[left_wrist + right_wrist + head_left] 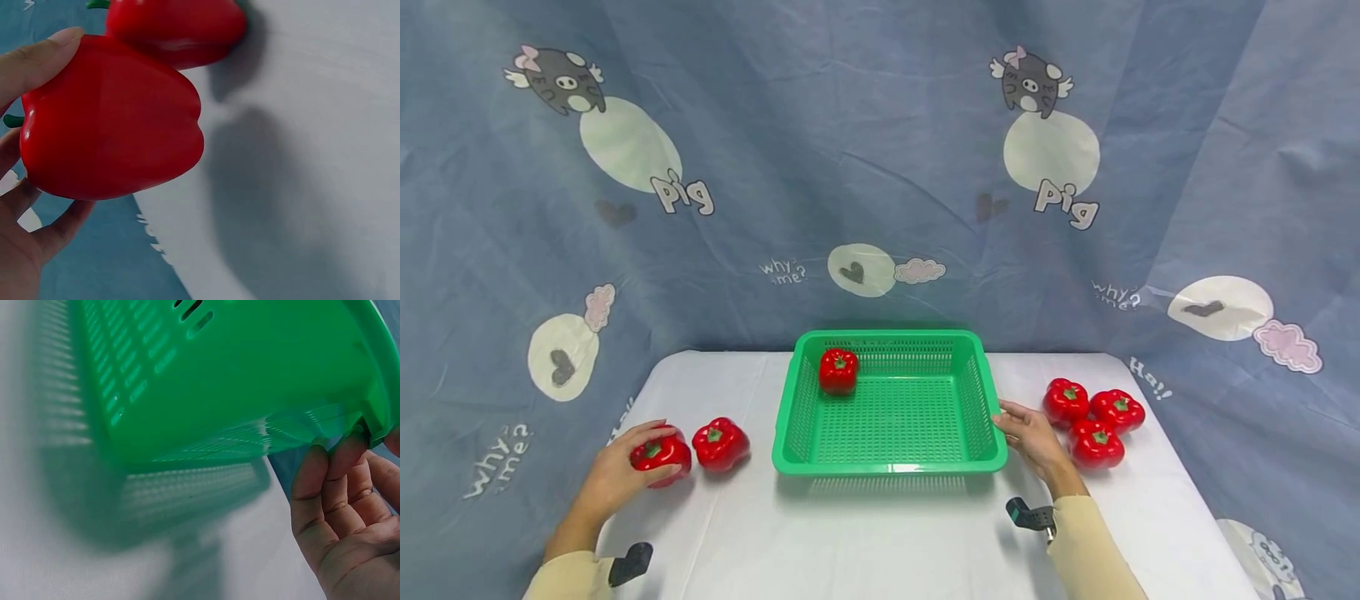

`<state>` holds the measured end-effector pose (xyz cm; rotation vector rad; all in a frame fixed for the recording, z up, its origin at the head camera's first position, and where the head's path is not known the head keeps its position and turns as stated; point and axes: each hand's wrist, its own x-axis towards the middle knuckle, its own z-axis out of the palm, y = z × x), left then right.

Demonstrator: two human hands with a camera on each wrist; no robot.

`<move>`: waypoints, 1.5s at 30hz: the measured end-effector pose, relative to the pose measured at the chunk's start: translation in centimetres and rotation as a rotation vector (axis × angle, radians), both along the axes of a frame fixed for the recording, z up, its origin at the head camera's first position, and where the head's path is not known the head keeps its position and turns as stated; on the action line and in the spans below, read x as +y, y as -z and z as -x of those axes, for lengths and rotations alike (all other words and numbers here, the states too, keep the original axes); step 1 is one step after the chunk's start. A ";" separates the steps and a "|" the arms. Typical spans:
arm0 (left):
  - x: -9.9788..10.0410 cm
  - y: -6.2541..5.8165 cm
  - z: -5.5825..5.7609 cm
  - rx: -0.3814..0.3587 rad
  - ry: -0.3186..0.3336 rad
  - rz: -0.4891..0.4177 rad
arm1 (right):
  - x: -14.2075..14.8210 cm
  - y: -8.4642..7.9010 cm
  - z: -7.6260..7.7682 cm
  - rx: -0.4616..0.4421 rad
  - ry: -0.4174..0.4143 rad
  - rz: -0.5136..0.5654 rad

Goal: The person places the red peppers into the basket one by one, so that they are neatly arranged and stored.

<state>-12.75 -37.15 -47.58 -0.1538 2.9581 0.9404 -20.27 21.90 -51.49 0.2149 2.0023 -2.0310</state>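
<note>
Tabletop (895,533) beneath, left fingers (61,231) curl round a pepper (119,119), right fingers (310,478) grip a basket (857,469).

Top edges cropped the second red pepper (181,31) in the left wrist view, the green basket (262,362) in the right.

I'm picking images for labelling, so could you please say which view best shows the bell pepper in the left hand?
The left wrist view: the red bell pepper is large there, its side mostly uncovered and stem visible. The head view shows it smaller, partly covered by the left hand; the right wrist view lacks it.
</note>
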 end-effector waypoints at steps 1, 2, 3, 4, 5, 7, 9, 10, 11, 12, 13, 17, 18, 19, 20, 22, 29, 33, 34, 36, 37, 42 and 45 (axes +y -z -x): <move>0.0 -0.2 0.1 0.011 0.009 0.003 | 0.0 0.0 0.0 0.001 0.005 0.002; 0.0 -0.5 0.2 0.019 0.015 0.001 | 0.0 0.0 0.0 0.004 0.000 0.002; 0.0 -0.7 0.3 0.022 0.021 0.001 | 0.0 0.0 0.0 0.007 -0.001 0.005; 0.1 -0.9 0.4 0.026 0.024 -0.001 | -0.1 0.0 0.0 0.012 -0.006 0.006; 0.1 -1.1 0.4 0.022 0.028 -0.007 | -0.1 0.0 0.0 0.011 -0.001 0.009; 0.2 -1.5 0.5 0.012 0.031 -0.012 | -0.2 0.0 0.0 0.012 0.000 0.013; 0.4 -2.0 0.7 0.016 0.040 -0.008 | -0.2 0.1 0.0 0.015 -0.010 0.010; 0.4 -2.3 0.8 0.020 0.048 -0.008 | -0.2 0.1 0.0 0.017 -0.011 0.010; 0.5 -2.6 0.9 0.027 0.055 -0.004 | -0.2 0.1 0.0 0.018 -0.005 0.011; 0.6 -2.9 1.1 0.037 0.063 -0.001 | -0.2 0.1 0.0 0.022 -0.007 0.010; 0.7 -3.3 1.3 0.050 0.071 0.001 | -0.2 0.1 0.1 0.026 -0.013 0.010; 0.9 -4.5 1.8 0.061 0.092 0.005 | -0.1 0.0 0.0 0.034 -0.018 0.007; 1.0 -4.7 1.9 0.060 0.094 0.007 | -0.1 0.0 0.0 0.035 -0.023 0.006; 1.0 -5.0 2.0 0.060 0.098 0.008 | -0.1 0.0 0.0 0.035 -0.029 0.007; 1.1 -5.3 2.1 0.061 0.102 0.011 | -0.1 0.0 0.0 0.033 -0.026 0.005; 1.3 -5.8 2.4 0.073 0.114 0.015 | 0.0 0.0 -0.1 0.031 -0.024 0.000; 2.6 -7.5 3.6 0.080 0.145 0.043 | 0.1 0.1 -0.1 0.020 -0.017 -0.017; 3.0 -7.9 4.3 0.091 0.167 0.049 | 0.1 0.1 -0.1 0.014 -0.012 -0.022; 3.1 -8.1 4.5 0.099 0.174 0.047 | 0.0 0.0 -0.1 0.012 -0.011 -0.026; 3.4 -8.2 4.8 0.117 0.187 0.048 | 0.0 0.0 0.0 0.008 -0.008 -0.034; 3.5 -8.4 4.9 0.124 0.193 0.047 | 0.0 0.0 0.0 0.007 -0.005 -0.036; 4.4 -9.0 5.6 0.144 0.214 0.054 | -0.1 0.0 0.1 0.015 -0.009 -0.030; 5.1 -9.1 6.1 0.145 0.225 0.043 | 0.0 0.0 0.1 0.012 -0.006 -0.034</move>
